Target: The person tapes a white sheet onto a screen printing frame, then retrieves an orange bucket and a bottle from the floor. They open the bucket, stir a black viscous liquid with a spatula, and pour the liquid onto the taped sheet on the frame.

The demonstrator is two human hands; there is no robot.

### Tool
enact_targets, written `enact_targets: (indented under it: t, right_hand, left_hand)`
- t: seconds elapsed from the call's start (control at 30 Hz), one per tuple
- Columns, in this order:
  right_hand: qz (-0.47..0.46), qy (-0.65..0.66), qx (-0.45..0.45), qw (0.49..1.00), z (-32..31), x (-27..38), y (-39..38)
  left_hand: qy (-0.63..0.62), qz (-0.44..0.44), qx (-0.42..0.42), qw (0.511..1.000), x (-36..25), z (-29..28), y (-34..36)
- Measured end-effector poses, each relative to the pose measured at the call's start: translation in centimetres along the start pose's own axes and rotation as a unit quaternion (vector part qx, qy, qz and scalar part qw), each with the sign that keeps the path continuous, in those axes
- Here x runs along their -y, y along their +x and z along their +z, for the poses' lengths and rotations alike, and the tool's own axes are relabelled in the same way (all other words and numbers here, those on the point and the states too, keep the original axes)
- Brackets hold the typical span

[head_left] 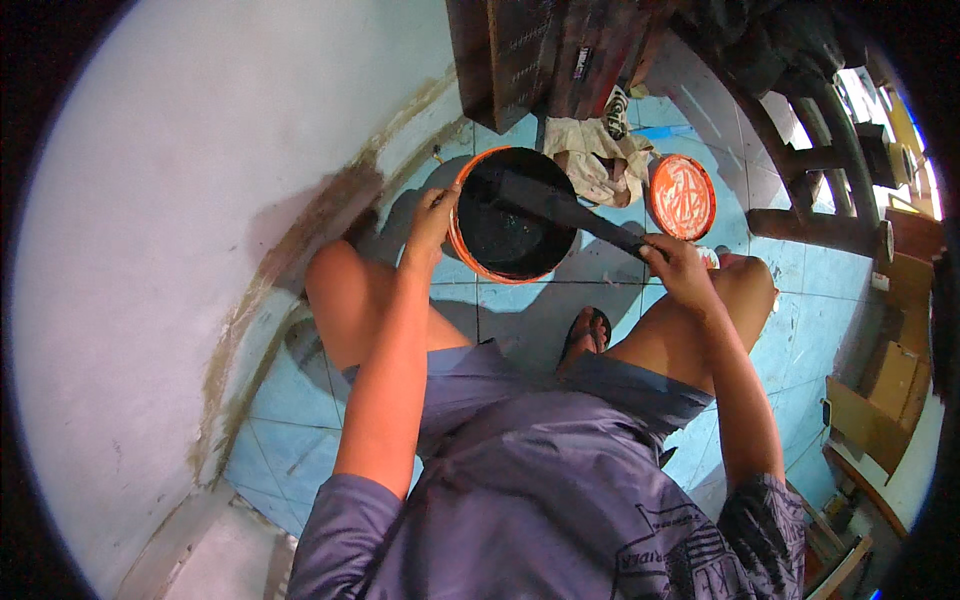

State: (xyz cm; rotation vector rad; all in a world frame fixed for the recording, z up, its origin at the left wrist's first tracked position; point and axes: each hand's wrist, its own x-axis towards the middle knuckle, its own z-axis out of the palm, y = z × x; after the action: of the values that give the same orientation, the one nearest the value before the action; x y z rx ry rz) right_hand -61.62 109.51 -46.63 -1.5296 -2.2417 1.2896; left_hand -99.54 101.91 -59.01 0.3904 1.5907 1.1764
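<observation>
Hands (432,215) on bucket (470,255), lid (682,196) beside

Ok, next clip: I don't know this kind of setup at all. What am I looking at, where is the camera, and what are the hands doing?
There is no machine here. A camera worn on a person's head looks down at their own arms and knees; its wide lens bends the wall and floor. The person squats on a blue tiled floor. The left hand grips the rim of an orange bucket holding something dark. The right hand holds a dark flat stick that reaches into the bucket. Beside it lie an orange lid and a crumpled cloth.
</observation>
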Motion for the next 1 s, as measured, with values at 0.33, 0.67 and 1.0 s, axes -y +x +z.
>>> enact_targets:
  t: [0.33,0.67,1.0]
  right_hand:
    - [-0.07,-0.152,-0.135,0.977,-4.8,6.2,-4.5]
    - [-0.117,-0.247,-0.159,0.949,-6.9,7.0,-5.9]
    - [-0.107,-0.225,-0.178,0.952,-7.0,7.5,-6.0]
  left_hand:
    - [-0.048,-0.038,-0.004,0.998,0.5,-0.8,1.0]
    - [-0.067,-0.053,-0.004,0.996,0.5,-1.0,1.0]
    - [-0.04,-0.045,-0.002,0.998,1.1,-2.0,1.7]
